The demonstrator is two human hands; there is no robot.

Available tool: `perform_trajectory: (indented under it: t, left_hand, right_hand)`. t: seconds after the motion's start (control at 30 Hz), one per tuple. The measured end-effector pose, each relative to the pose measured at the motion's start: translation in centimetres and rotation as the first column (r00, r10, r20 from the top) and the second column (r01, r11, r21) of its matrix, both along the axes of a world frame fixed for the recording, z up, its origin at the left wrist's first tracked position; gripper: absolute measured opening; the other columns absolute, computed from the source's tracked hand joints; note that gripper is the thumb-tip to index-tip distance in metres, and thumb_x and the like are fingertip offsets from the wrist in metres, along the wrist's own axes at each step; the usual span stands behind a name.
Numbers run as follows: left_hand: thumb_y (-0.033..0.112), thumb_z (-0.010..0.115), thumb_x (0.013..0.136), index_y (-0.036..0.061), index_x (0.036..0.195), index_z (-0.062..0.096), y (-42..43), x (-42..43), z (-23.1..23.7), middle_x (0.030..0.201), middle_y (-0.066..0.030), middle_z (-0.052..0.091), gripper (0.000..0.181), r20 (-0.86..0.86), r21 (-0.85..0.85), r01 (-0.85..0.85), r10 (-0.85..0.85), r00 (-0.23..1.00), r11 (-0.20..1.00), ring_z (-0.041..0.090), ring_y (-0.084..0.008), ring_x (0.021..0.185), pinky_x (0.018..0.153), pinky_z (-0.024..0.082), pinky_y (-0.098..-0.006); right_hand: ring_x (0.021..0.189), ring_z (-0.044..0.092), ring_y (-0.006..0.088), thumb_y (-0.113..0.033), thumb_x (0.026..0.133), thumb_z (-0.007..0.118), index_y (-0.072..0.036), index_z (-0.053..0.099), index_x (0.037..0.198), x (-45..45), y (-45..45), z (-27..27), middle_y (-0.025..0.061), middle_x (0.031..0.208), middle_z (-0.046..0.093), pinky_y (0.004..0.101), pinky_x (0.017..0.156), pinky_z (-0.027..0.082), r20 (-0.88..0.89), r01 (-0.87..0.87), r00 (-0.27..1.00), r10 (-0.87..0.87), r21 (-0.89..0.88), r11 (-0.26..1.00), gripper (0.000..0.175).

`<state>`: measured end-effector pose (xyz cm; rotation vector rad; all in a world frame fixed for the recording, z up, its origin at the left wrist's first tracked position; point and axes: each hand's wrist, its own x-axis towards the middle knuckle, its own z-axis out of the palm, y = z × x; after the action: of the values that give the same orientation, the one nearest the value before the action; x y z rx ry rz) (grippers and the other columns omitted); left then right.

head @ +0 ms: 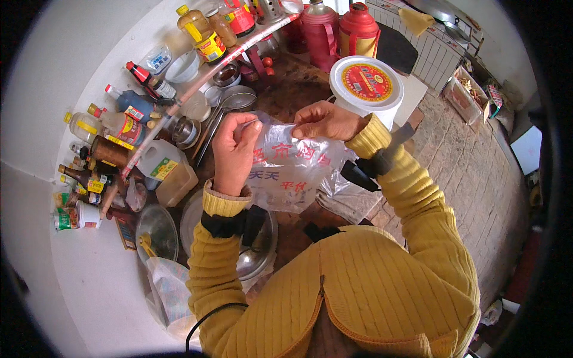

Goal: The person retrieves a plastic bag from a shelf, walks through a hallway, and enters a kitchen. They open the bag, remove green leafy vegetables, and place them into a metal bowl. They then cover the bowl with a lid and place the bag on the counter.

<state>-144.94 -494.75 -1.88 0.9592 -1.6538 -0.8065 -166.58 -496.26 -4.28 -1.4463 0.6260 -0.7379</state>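
Note:
A clear plastic bag (291, 179) with red and blue printed writing hangs between my two hands in front of my chest. My left hand (236, 150) pinches its upper left edge between thumb and fingers. On the opposite side, my right hand (324, 123) grips the top edge with thumb and curled fingers. Beneath the bag and my left forearm lies a metal basin (268, 241), partly hidden. A lidded white plastic bucket (368, 85) with a red and yellow label stands just beyond my right hand.
A shelf (215, 74) with bottles and jars runs along the wall at left. Below it are a plastic jug (169, 174) and a wire strainer (238, 97). Two thermos flasks, one red (320, 36) and one red-and-yellow (359, 33), stand at the back. Brick floor (474, 179) extends at right.

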Motion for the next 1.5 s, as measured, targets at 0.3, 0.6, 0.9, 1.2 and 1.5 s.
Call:
perform_trajectory:
  t: [0.3,0.6,0.9,1.2,1.5]
  left_hand:
    - [0.008,0.062,0.083,0.0014,0.093,0.056,-0.2,0.6,-0.4,0.089,-0.0015,0.058,0.013,0.035,0.002,-0.011,0.011,0.999,1.000,0.052,-0.0080,0.080,0.072,0.043,-0.0217]
    - [0.003,0.060,0.083,0.0003,0.089,0.056,-0.1,0.4,-0.3,0.079,0.0001,0.056,0.008,-0.052,-0.014,-0.038,0.037,0.998,0.999,0.049,-0.0043,0.069,0.063,0.042,-0.0189]
    - [0.008,0.061,0.084,0.0014,0.093,0.057,-0.9,1.1,-1.2,0.085,-0.0001,0.058,0.011,-0.001,-0.046,-0.036,0.036,0.999,0.998,0.051,-0.0051,0.076,0.069,0.042,-0.0196]
    - [0.004,0.061,0.081,0.0012,0.088,0.057,-0.7,1.4,-1.3,0.077,-0.0031,0.056,0.009,0.033,-0.070,-0.108,0.110,0.993,0.992,0.050,-0.0091,0.065,0.061,0.043,-0.0229]
    - [0.003,0.061,0.081,0.0014,0.088,0.057,-0.3,1.5,-0.9,0.079,-0.0043,0.056,0.009,0.008,-0.083,-0.083,0.084,0.996,0.993,0.051,-0.0099,0.067,0.061,0.043,-0.0239]
  right_hand:
    - [0.058,0.044,0.0029,-0.034,0.081,0.067,-0.005,0.062,0.074,1.4,0.2,0.2,-0.0070,0.062,0.052,0.0210,0.053,0.035,0.038,0.114,0.992,-0.118,0.099,0.989,0.030]
    - [0.062,0.044,0.0034,-0.030,0.083,0.065,-0.004,0.063,0.081,0.4,0.3,0.0,-0.0061,0.066,0.052,0.0220,0.056,0.036,-0.024,0.083,0.996,-0.084,-0.023,0.996,0.026]
    - [0.060,0.044,0.0032,-0.027,0.081,0.068,-0.004,0.062,0.080,1.6,-0.1,-0.2,-0.0056,0.066,0.054,0.0213,0.053,0.034,-0.029,0.099,0.994,-0.101,-0.064,0.993,0.024]
    - [0.066,0.047,0.0026,-0.022,0.084,0.065,-0.005,0.061,0.081,1.9,1.0,0.0,-0.0054,0.069,0.054,0.0202,0.059,0.038,-0.005,0.087,0.996,-0.087,-0.063,0.994,0.018]
    - [0.066,0.046,0.0036,-0.018,0.084,0.065,-0.003,0.060,0.079,2.2,1.8,-0.4,-0.0058,0.068,0.051,0.0199,0.061,0.038,0.001,0.191,0.982,-0.191,0.013,0.982,0.016]
